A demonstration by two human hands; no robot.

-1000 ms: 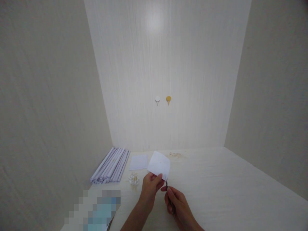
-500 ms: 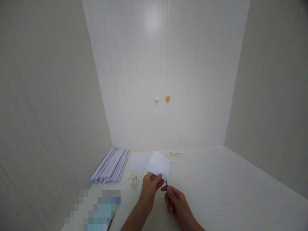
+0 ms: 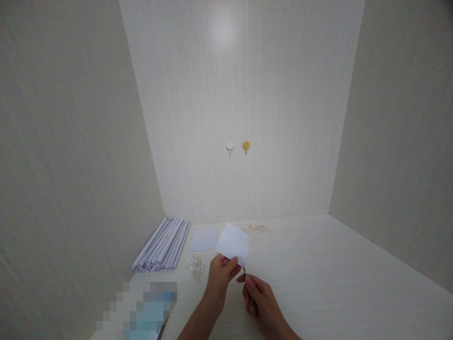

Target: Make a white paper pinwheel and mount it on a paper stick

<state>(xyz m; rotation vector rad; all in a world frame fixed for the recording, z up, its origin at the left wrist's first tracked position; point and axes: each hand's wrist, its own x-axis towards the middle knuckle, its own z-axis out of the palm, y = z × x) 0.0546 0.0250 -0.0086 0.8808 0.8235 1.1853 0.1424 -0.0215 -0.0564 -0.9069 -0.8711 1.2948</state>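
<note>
My left hand (image 3: 222, 276) pinches the lower edge of a white sheet of paper (image 3: 231, 241) between thumb and fingers, holding it up at a tilt above the table. Closed around dark-handled scissors (image 3: 244, 271) is my right hand (image 3: 260, 295), just right of the left one. The narrow blades reach the paper's lower right corner. Most of the handle is covered by my fingers. Behind and left of the held sheet lie more white square sheets (image 3: 203, 239). A small heap of white-tipped pieces (image 3: 197, 265) sits left of my left hand.
A stack of rolled white paper tubes (image 3: 163, 245) lies along the left wall. Thin pale-yellow loops (image 3: 256, 228) rest near the back wall. A white hook (image 3: 230, 146) and a yellow hook (image 3: 246, 145) are on that wall. A pixelated patch (image 3: 148, 311) hides the lower left.
Both hands keep their hold on the paper and scissors, with the blades still at the corner. Only a very slight shift of the camera view shows.
</note>
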